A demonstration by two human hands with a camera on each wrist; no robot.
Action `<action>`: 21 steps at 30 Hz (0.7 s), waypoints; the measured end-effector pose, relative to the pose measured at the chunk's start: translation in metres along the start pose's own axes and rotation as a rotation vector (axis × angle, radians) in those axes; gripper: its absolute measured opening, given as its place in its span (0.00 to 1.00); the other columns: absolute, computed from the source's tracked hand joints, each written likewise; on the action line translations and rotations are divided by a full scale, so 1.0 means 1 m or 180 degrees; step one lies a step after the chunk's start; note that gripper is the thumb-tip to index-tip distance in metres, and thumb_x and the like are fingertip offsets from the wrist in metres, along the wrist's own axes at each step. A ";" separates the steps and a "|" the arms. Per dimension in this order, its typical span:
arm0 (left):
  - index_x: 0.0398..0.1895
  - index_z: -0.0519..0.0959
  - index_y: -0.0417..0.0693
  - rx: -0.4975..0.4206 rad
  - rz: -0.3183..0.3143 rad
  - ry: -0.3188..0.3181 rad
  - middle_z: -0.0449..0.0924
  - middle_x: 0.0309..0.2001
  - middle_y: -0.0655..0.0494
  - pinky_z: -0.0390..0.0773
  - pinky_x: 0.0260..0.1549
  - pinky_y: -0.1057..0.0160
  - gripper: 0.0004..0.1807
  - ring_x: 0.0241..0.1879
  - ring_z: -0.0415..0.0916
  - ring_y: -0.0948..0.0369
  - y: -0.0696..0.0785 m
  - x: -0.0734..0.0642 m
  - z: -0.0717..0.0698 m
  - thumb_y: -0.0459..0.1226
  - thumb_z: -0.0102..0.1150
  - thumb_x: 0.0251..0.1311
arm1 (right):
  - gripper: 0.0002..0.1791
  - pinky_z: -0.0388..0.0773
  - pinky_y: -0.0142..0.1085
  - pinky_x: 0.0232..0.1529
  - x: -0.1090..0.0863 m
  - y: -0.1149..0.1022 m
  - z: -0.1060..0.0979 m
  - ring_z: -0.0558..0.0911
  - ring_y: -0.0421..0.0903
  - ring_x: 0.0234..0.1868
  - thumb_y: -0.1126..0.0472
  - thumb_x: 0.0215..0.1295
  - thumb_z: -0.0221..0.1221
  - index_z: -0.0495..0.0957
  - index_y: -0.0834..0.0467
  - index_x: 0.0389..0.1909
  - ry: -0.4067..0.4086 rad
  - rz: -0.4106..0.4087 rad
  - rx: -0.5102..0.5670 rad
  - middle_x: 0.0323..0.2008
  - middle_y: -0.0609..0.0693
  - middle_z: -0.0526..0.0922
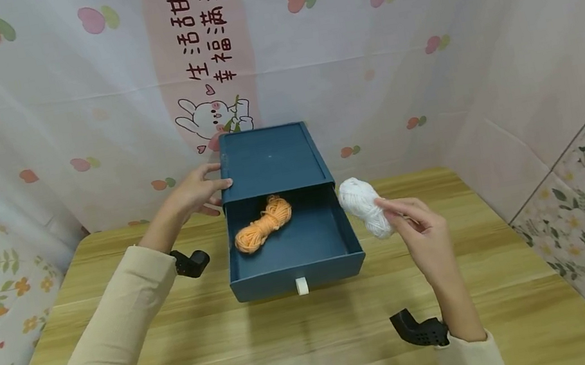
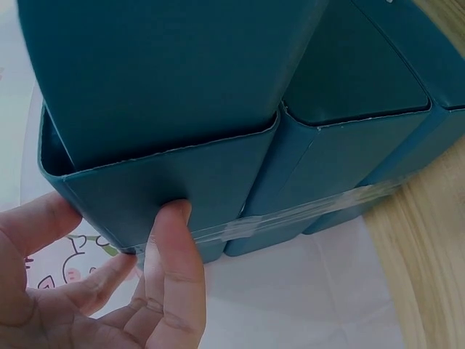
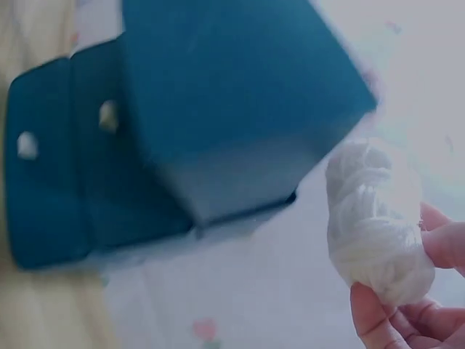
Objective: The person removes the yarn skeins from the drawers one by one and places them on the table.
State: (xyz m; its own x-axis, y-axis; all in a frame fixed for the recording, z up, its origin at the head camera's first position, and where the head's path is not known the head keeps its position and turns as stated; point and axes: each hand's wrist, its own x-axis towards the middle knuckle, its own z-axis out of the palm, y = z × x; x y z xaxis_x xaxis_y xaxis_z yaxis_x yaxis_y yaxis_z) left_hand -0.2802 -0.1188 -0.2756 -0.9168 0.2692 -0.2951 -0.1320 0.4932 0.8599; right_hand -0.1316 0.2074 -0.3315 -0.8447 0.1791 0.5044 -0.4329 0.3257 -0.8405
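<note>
A blue drawer cabinet (image 1: 271, 160) has its top drawer (image 1: 315, 247) pulled out. Inside it, toward the left, lies a skein of orange yarn (image 1: 263, 224). My left hand (image 1: 202, 190) holds the cabinet by its upper left edge; the left wrist view shows a fingertip (image 2: 174, 214) against the side wall. Right of the drawer, my right hand (image 1: 417, 222) pinches a skein of white yarn (image 1: 365, 207) between thumb and fingers. The right wrist view shows this white skein upright beside the cabinet, apart from it.
Below the top drawer, closed drawers (image 3: 43, 196) with small pale pull tabs show in the right wrist view. A white tab (image 1: 301, 286) sits on the open drawer's front. The wooden table (image 1: 212, 360) ends at a printed curtain (image 1: 368, 78) behind the cabinet.
</note>
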 end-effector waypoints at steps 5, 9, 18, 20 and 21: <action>0.74 0.40 0.51 0.0009 0.0014 0.0012 0.59 0.67 0.37 0.75 0.52 0.48 0.37 0.52 0.72 0.45 -0.001 0.000 -0.001 0.44 0.45 0.69 | 0.11 0.75 0.19 0.40 -0.006 0.027 -0.009 0.76 0.35 0.44 0.69 0.63 0.56 0.82 0.65 0.44 0.0187 0.0442 -0.0286 0.39 0.42 0.78; 0.74 0.40 0.51 0.0020 0.0022 0.0016 0.59 0.66 0.36 0.76 0.51 0.48 0.37 0.51 0.72 0.46 -0.002 -0.001 -0.003 0.44 0.45 0.69 | 0.11 0.74 0.18 0.36 -0.012 0.059 -0.012 0.74 0.31 0.40 0.65 0.64 0.57 0.83 0.59 0.44 0.0242 0.0829 -0.0681 0.41 0.49 0.80; 0.74 0.41 0.51 0.0000 0.0021 0.0009 0.62 0.64 0.36 0.76 0.51 0.48 0.37 0.51 0.73 0.46 0.000 -0.001 -0.002 0.44 0.46 0.68 | 0.12 0.64 0.25 0.18 -0.030 0.111 -0.011 0.65 0.34 0.18 0.65 0.63 0.57 0.82 0.58 0.47 0.0040 0.1308 -0.1211 0.38 0.59 0.79; 0.74 0.41 0.51 -0.0002 0.0022 -0.0002 0.62 0.65 0.36 0.76 0.51 0.48 0.37 0.51 0.73 0.46 0.000 -0.002 -0.002 0.44 0.46 0.68 | 0.13 0.61 0.25 0.16 -0.033 0.117 -0.009 0.61 0.32 0.16 0.65 0.64 0.56 0.81 0.59 0.48 0.0012 0.1376 -0.1208 0.37 0.60 0.78; 0.74 0.41 0.51 -0.0004 0.0022 -0.0005 0.62 0.65 0.36 0.76 0.50 0.48 0.37 0.51 0.73 0.46 0.000 -0.002 -0.002 0.44 0.46 0.68 | 0.13 0.60 0.25 0.15 -0.035 0.119 -0.008 0.60 0.32 0.15 0.65 0.64 0.56 0.81 0.59 0.48 0.0012 0.1375 -0.1201 0.38 0.61 0.78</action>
State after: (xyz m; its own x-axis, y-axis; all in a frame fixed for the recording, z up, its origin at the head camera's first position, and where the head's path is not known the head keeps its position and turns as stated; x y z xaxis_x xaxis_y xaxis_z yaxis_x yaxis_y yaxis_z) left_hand -0.2791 -0.1209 -0.2743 -0.9171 0.2737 -0.2898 -0.1262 0.4902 0.8624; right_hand -0.1516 0.2475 -0.4478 -0.9185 0.3728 0.1321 0.0944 0.5310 -0.8421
